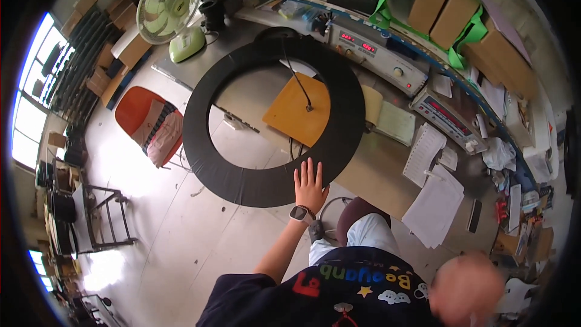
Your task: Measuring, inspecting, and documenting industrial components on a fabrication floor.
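Observation:
My left hand (310,185) lies with its fingers stretched out on the near edge of a large black ring (221,172). A watch (301,214) is on that wrist. The ring extends past the workbench's left edge, over the floor. Through its opening I see a yellow-orange board (290,106) and a black cable (295,72) with a small metal end resting on the board. At the lower right, a blurred patch of skin (469,287) belongs to my right arm or hand. Its fingers cannot be made out, nor whether it holds anything.
Two instruments with red displays, one long (381,54) and one farther right (448,118), stand along the bench's back. Loose papers (433,206), a notebook (394,122) and a dark phone-like slab (475,215) lie to the right. A green fan (172,9) and an orange chair (136,109) are at left.

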`<state>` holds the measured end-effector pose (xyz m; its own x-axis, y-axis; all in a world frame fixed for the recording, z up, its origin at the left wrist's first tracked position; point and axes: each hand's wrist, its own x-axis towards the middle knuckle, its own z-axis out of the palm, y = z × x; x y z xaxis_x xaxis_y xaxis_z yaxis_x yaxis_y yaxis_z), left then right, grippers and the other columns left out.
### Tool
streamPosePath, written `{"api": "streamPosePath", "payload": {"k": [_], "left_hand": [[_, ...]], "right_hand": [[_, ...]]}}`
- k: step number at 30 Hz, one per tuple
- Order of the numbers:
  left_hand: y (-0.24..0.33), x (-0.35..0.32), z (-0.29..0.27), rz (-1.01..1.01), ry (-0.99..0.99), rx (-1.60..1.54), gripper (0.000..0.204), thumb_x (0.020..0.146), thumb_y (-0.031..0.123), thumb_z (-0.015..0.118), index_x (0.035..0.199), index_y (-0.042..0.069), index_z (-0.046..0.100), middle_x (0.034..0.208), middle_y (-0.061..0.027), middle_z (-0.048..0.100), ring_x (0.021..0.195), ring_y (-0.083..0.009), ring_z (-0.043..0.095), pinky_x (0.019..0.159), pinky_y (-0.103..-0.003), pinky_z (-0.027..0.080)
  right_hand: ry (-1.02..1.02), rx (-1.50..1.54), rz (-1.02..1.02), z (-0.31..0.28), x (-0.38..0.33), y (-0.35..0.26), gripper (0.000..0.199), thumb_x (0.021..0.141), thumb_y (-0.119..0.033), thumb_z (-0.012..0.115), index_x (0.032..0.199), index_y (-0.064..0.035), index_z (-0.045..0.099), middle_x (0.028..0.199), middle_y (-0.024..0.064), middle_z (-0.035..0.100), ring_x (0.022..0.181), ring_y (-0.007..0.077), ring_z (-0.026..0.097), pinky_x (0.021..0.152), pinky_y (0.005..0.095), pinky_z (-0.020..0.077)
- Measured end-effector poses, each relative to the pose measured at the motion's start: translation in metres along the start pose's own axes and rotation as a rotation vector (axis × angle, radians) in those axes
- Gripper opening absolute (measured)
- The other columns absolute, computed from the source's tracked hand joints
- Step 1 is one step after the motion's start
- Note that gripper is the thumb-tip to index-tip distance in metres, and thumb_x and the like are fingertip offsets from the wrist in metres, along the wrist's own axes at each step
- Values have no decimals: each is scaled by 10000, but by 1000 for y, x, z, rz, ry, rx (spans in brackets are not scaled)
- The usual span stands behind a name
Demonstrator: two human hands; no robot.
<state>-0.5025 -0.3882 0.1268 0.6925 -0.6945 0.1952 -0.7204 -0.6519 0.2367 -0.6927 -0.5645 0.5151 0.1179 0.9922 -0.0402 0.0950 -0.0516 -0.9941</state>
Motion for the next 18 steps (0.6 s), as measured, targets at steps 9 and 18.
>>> {"api": "streamPosePath", "payload": {"k": [9,18], "left_hand": [[3,-1,-3,14,-11,-59,812,872,421,657,1536,96,321,1602,-210,251,1476,-371,256,1198,-537,194],[-1,4,-4,34,-18,-38,808,867,406,661,1536,100,326,1603,-200,255,1473,-371,259,1192,-539,197]], "right_hand": [[-81,3,-312,-21,-8,19,226,895,-173,574,1023,-31,693,856,143,691,770,280,670,679,430,535],[27,-14,-630,-11,-47,21,249,939,-166,531,1107,-48,671,904,152,696,810,277,660,712,453,525]]}}
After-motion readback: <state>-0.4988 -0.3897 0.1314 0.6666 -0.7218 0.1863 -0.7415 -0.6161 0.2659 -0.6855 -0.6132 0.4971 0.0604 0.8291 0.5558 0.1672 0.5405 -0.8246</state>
